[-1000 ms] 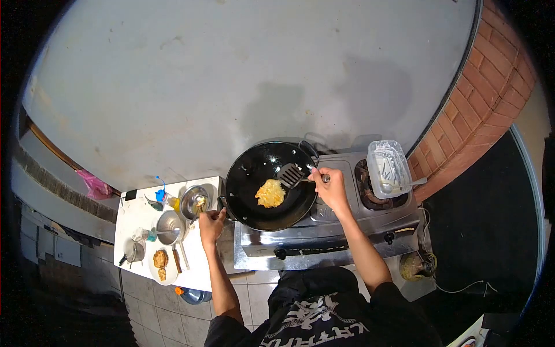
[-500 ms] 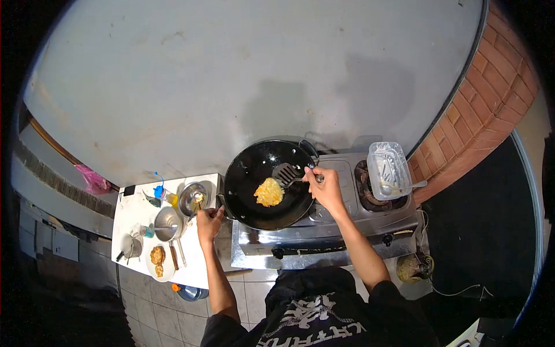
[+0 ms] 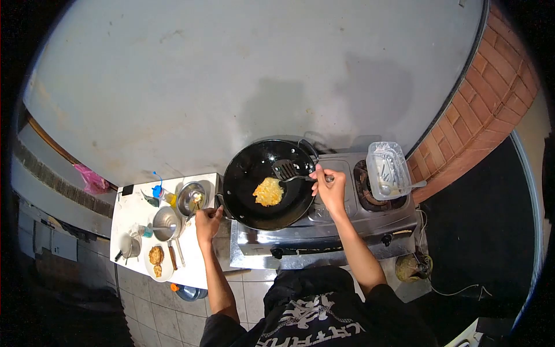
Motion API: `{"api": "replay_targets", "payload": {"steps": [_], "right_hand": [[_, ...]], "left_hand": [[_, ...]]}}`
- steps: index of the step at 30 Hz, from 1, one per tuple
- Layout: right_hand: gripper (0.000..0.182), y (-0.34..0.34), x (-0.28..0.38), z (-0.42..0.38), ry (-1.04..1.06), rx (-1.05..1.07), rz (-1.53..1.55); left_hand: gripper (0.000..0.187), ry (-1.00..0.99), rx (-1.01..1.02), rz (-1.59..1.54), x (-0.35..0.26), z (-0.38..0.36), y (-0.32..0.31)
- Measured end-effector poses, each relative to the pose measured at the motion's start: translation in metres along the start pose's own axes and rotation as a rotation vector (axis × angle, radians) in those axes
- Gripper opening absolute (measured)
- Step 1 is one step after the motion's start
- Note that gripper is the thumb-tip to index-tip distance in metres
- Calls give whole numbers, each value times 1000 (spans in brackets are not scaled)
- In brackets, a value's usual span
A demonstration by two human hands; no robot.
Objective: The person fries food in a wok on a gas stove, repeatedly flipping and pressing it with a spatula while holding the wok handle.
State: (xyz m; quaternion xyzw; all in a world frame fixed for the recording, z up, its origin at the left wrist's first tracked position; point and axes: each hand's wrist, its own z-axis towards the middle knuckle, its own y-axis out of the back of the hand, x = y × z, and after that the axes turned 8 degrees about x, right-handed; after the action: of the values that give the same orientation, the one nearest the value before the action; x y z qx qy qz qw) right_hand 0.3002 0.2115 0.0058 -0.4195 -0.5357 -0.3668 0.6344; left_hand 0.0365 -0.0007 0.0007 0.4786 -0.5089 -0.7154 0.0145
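In my right hand (image 3: 330,184) is the handle of a black slotted spatula (image 3: 284,170), its blade inside the black wok (image 3: 251,217) just above a golden fried piece of food (image 3: 268,192). The wok stands on the left side of the steel stove (image 3: 248,243). My left hand (image 3: 207,222) is closed at the wok's left edge, near its handle, between the wok and the white table. What its fingers grip is too small to make out; a thin utensil seems to run from it toward the steel bowl (image 3: 186,199).
On the white table (image 3: 196,272) are a plate (image 3: 166,265) with fried pieces, a steel pot (image 3: 166,224), a strainer (image 3: 130,246) and a blue-capped bottle (image 3: 158,191). A clear plastic container (image 3: 388,173) with a spoon sits over the right burner.
My right hand has shifted slightly right and turned, and the spatula blade has come a little away from the fried piece. My left hand has hardly moved.
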Motion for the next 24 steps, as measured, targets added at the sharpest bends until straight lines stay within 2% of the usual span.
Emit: {"api": "replay_targets", "payload": {"steps": [7, 10, 18, 20, 22, 24], "right_hand": [[38, 4, 7, -21, 11, -66, 1], [38, 6, 11, -25, 6, -65, -34], [35, 5, 24, -9, 68, -54, -229], [34, 6, 30, -5, 19, -35, -283], [32, 6, 30, -1, 131, -26, -384], [31, 7, 35, 0, 126, -15, -413]], "left_hand": [[33, -38, -40, -33, 5, 1, -3], [33, -30, 15, -10, 4, 2, -1], [33, -31, 16, -4, 5, 2, -1], [33, -41, 3, -15, 6, 3, -2], [33, -35, 25, 16, 5, 2, 0], [33, -22, 16, 0, 3, 1, 0]]}}
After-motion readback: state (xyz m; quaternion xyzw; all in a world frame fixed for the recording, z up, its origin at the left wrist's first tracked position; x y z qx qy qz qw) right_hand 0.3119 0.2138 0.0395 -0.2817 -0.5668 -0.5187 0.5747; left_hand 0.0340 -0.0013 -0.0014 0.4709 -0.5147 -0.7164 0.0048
